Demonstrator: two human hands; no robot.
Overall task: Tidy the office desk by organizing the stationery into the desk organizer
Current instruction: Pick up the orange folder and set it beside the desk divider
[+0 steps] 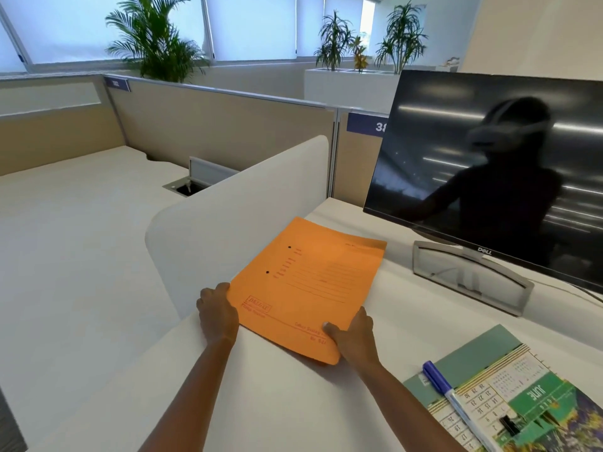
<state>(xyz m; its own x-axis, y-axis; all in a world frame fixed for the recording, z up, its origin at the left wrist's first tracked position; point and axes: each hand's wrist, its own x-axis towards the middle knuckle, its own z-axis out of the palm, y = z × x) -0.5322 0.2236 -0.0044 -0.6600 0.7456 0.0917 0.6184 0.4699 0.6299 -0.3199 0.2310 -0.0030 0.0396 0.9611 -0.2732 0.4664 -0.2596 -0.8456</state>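
An orange paper file folder (310, 285) with red print lies flat on the white desk (277, 402), beside the low white divider. My left hand (217, 313) grips its near left corner. My right hand (354, 337) holds its near right edge, thumb on top. At the lower right a blue-capped marker (453, 399) lies across a June desk calendar (509, 406), which rests on a pale green folder (470, 360). A small black binder clip (509, 425) sits on the calendar. No desk organizer is in view.
A Dell monitor (496, 177) on a silver stand (470, 278) stands at the right rear of the desk. The white divider (235, 216) borders the desk on the left, with a neighbouring white desk (65, 239) beyond. Beige partitions and potted plants stand behind.
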